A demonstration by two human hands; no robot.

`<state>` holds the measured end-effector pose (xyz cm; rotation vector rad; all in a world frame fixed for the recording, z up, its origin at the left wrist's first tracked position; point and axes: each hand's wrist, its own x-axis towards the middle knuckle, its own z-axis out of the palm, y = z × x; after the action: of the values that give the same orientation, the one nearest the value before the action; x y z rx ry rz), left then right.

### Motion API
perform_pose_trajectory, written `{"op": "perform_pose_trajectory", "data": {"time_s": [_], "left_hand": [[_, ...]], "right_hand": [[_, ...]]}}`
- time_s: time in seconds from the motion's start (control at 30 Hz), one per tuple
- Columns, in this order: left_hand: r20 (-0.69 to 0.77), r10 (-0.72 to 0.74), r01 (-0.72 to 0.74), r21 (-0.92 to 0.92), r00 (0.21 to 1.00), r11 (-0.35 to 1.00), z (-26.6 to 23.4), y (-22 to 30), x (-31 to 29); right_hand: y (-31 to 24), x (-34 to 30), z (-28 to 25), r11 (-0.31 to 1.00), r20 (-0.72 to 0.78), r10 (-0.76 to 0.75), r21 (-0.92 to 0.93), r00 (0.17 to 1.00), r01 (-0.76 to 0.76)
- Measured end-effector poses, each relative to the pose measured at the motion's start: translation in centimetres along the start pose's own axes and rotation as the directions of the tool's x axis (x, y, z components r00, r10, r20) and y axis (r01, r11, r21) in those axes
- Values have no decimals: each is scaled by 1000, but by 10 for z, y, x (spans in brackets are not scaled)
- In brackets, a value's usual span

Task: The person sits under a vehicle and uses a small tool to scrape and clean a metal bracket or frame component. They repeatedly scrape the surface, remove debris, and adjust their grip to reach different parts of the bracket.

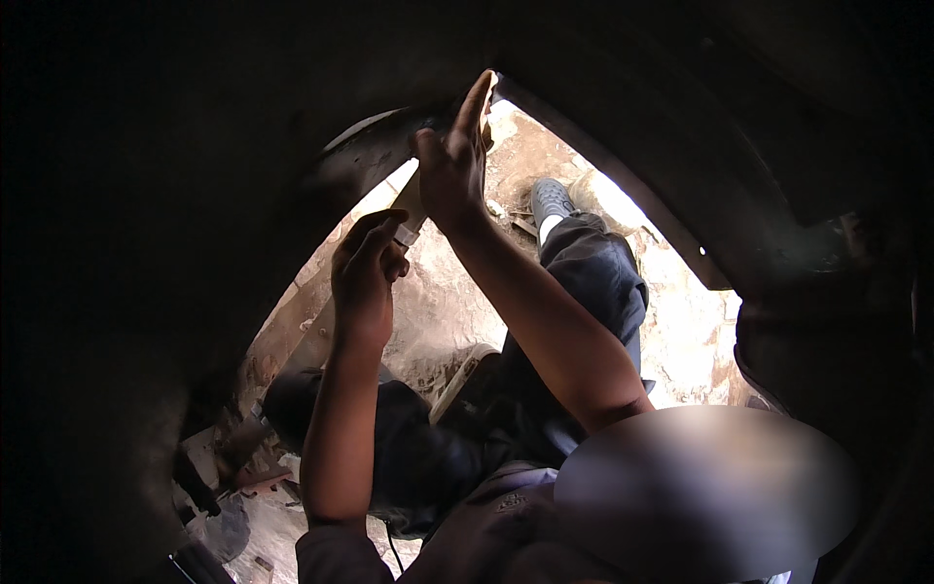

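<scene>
My left hand [365, 277] is raised, its thumb and fingers closed on the lower end of a flat pale strip [413, 200]. The strip runs up behind my right wrist, and I cannot make out its material. Higher up, my right hand [453, 175] has its fingers stretched along the peak of the opening in a dark curved panel [370, 156], with the thumb apart. A small pale piece [492, 90] shows by those fingertips; whether it belongs to the strip is hidden.
Dark panel walls surround the opening, with a straight rim [623, 185] sloping down on the right. Through it show rough, bright ground [438, 302], my bent leg in dark trousers [593, 263] and a grey shoe [552, 200]. Scattered scraps [258, 477] lie at the lower left.
</scene>
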<state>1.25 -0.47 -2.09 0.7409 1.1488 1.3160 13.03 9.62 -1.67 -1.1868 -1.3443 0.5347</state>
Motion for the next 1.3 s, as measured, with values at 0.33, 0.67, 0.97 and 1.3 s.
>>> {"op": "perform_pose_trajectory", "data": {"time_s": [0.33,0.67,0.97,1.3], "left_hand": [[25,-2,2,-4,1000,1000,1,-11,1],[31,18,-19,58,999,998,5,-6,4],[-16,-1,4,128,1000,992,4,2,-1],[10,-3,2,92,1000,996,-3,-3,0]], "right_hand": [[15,-21,7,967,-11,-251,-47,968,251],[0,-34,-3,999,117,-27,42,993,22],[4,-40,-13,993,220,108,32,970,-118],[11,-54,-8,989,105,-69,-124,992,82]]}}
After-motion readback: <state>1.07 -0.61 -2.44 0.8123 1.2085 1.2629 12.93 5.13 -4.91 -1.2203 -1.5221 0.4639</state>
